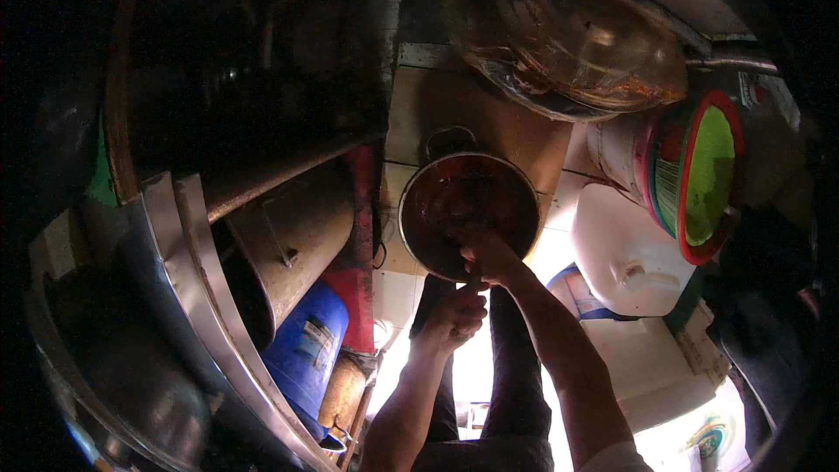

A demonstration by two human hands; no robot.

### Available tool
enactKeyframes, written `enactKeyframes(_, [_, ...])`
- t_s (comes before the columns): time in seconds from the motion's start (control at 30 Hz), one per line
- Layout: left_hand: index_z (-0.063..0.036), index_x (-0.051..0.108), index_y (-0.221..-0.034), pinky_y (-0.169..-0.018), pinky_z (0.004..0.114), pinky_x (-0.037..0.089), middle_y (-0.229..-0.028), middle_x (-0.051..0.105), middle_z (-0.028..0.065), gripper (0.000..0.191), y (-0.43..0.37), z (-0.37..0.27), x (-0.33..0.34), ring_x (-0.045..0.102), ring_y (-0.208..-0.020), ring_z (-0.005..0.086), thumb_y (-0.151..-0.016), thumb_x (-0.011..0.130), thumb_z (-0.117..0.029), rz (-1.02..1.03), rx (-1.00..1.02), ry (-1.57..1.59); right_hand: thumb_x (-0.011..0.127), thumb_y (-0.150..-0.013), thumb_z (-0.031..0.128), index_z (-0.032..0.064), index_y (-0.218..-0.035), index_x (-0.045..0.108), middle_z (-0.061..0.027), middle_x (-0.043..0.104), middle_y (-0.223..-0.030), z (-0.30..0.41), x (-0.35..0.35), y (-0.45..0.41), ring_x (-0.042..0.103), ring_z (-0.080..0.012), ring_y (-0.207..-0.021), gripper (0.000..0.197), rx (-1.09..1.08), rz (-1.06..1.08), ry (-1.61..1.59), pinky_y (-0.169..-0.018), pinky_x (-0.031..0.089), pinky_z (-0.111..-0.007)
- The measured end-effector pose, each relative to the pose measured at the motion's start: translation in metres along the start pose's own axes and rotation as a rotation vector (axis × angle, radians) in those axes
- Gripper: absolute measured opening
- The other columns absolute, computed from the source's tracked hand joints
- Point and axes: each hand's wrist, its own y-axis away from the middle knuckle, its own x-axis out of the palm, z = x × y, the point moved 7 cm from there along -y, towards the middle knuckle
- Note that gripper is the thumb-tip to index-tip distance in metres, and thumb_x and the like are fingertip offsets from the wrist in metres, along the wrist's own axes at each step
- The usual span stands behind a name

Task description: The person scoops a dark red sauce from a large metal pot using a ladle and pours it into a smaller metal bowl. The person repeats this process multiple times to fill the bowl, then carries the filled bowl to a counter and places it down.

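Note:
A round metal pot (468, 154) with a loop handle (451, 131) on its far side stands before me on the floor, partly over a cardboard sheet (534, 141). Dark brown contents (459, 190) show inside it, too dim to identify. My left hand (455, 321) grips the dark handle (474, 278) of a tool near the pot's near rim. Higher on the same handle, my right hand (490, 259) is closed around it over the pot. Shadow hides the tool's far end, so its kind cannot be told.
On the left are a metal counter edge (203, 295), a metal cylinder (301, 242) and a blue plastic container (308, 347). Large metal basins (583, 46) lean at the back. Stacked plastic basins (711, 177), a white jug (623, 255) and a pale box (642, 360) stand at right.

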Motion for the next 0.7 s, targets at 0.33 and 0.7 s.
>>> enactKeyframes(0.33, [-0.0115, 0.046, -0.076, -0.032, 0.017, 0.023, -0.054, 0.038, -0.005, 0.019, 0.016, -0.002, -0.043, 0.031, -0.038, 0.0037, -0.091, 0.048, -0.021, -0.475, -0.045, -0.432, 0.061, -0.05, 0.011, 0.0065, -0.051, 0.035, -0.0134, 0.039, -0.055, 0.017, 0.021, 0.037, 0.039, -0.0316, -0.05, 0.026, -0.646, -0.437, 0.415, -0.047, 0.031, -0.041])
enactKeyframes(0.7, [-0.0115, 0.047, -0.079, -0.033, 0.019, 0.022, -0.057, 0.04, -0.0053, 0.017, 0.068, -0.028, -0.055, 0.031, -0.038, 0.0035, -0.089, 0.053, -0.024, -0.633, -0.053, -0.52, 0.061, -0.051, 0.015, 0.0086, -0.051, 0.038, -0.0083, 0.039, -0.055, 0.036, 0.077, 0.034, 0.045, -0.0309, -0.059, 0.024, -0.627, -0.423, 0.128, -0.055, 0.033, -0.041])
